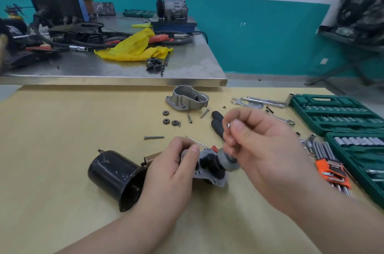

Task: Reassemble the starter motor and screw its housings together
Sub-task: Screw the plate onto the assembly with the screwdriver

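My left hand point(176, 172) grips a grey starter motor subassembly point(209, 168) with a perforated plate and a dark core, held just above the yellow table. My right hand point(259, 145) pinches a small shiny metal part point(228, 125) between thumb and fingertips, above the subassembly's grey shaft end point(228, 162). A black cylindrical motor housing point(116, 177) lies on its side to the left, open end toward me. The cast aluminium nose housing point(187, 98) sits farther back. Three small planet gears point(169, 119) and several loose bolts point(154, 137) lie between them.
Black-handled pliers point(217, 120) lie behind my right hand. Spanners point(259, 102), an orange hex-key set point(332, 168) and green socket cases point(336, 112) fill the right side. A steel bench point(187, 79) with a yellow rag point(135, 46), cables and a compressor stands behind.
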### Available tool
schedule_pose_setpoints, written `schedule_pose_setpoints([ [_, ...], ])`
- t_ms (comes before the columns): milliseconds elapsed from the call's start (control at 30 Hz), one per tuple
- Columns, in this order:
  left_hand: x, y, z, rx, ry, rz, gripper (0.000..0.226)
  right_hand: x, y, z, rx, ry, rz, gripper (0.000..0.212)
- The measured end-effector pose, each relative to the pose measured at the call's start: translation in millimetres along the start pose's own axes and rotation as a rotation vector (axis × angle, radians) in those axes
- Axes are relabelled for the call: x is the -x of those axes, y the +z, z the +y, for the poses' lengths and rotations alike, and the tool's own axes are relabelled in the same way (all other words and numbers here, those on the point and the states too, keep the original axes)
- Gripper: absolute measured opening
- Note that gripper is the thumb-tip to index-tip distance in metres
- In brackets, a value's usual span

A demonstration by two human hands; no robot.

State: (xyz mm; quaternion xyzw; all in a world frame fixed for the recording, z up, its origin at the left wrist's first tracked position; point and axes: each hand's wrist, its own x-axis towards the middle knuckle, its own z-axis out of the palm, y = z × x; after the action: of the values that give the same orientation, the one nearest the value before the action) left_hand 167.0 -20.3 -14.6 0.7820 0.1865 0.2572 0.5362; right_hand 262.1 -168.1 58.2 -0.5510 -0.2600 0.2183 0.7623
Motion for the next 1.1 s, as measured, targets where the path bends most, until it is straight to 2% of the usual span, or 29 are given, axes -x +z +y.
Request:
schedule_pose_setpoints([
  [33,-1,-1,0,-0.026,-0.018,-0.011,0.033,5,-2,11,0.033,0.002,0.044,0.029],
  [100,-2,-4,1,-0.088,-0.043,-0.067,0.042,14,-5,27,0.004,0.022,0.106,0.027],
  [233,0,-8,0,-0.2,0.034,-0.141,0.061,25,-14,37,-0.118,0.053,0.084,0.022],
  [467,6,-2,-1,-0.304,0.173,-0.117,0.06,23,-25,30,-0.392,0.198,-0.012,0.029],
  [633,5,-1,-4,-0.319,0.2,-0.106,0.06,23,-19,30,-0.568,0.304,-0.067,0.017],
  [1000,5,-1,-8,-0.273,0.199,-0.138,0.052,24,-13,43,-0.621,0.415,-0.058,0.015],
  [1100,5,-1,-9,-0.25,0.179,-0.137,0.051,24,-16,42,-0.633,0.442,-0.055,0.022],
])
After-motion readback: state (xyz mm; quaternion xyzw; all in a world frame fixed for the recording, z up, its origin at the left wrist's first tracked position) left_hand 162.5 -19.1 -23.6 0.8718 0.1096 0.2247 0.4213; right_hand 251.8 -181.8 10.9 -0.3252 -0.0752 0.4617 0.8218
